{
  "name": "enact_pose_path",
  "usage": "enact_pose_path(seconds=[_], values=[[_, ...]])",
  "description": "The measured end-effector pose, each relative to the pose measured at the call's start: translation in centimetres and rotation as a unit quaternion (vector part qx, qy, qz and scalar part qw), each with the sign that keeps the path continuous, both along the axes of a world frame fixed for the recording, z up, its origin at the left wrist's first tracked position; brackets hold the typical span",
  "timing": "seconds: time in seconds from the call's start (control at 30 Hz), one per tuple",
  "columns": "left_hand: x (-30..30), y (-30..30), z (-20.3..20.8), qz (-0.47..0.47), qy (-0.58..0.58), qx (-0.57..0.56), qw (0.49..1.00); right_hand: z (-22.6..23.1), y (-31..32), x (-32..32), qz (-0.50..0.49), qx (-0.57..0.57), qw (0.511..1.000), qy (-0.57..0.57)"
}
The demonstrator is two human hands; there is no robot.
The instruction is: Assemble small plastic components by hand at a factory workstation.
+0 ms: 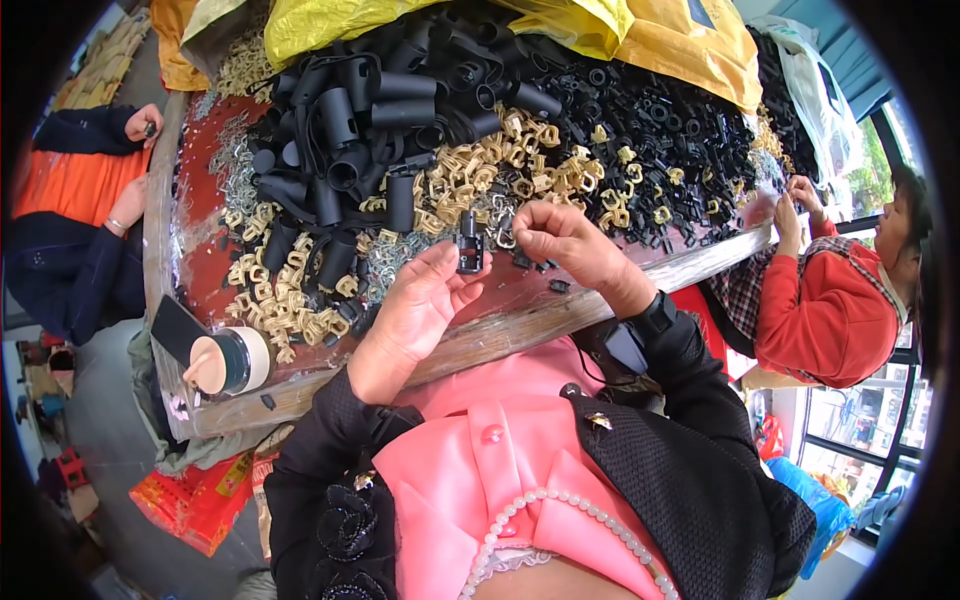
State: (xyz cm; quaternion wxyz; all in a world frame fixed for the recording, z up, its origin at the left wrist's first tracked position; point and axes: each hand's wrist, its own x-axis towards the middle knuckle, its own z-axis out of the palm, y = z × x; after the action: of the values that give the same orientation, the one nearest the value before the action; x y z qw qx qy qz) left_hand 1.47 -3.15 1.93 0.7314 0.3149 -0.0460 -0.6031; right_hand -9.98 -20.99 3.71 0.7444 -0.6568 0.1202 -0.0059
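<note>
My left hand (425,300) holds a small black plastic fitting (470,245) upright between thumb and fingers, above the table's near edge. To its right, my right hand (570,245) is closed in a pinch, fingertips apart from the fitting. A bent silver metal piece (506,232) shows beside those fingertips; I cannot tell whether they grip it or it lies in the pile behind. Beyond my hands lie heaps of beige plastic clips (470,170), black plastic tubes (340,120) and small black parts (660,130).
The red-topped table (205,240) has a worn wooden edge (520,335). A lidded jar (240,360) and a dark phone (178,328) are at its near left corner. Yellow sacks (690,45) lie behind the heaps. Co-workers sit left and right, handling small parts.
</note>
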Motion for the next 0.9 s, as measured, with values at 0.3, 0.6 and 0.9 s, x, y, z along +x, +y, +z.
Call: enact_pose_path(seconds=[0.3, 0.6, 0.9], values=[[-0.5, -0.1, 0.7, 0.016, -0.008, -0.075, 0.997, -0.4, 1.7, -0.4, 0.014, 0.017, 1.0, -0.017], [-0.7, -0.1, 0.7, 0.025, -0.016, -0.062, 0.998, -1.6, 2.2, -0.5, -0.01, -0.017, 0.999, -0.043], [-0.8, -0.2, 0.5, 0.028, -0.03, -0.033, 0.999, 0.1, 3.6, -0.6, -0.08, -0.123, 0.985, -0.094]])
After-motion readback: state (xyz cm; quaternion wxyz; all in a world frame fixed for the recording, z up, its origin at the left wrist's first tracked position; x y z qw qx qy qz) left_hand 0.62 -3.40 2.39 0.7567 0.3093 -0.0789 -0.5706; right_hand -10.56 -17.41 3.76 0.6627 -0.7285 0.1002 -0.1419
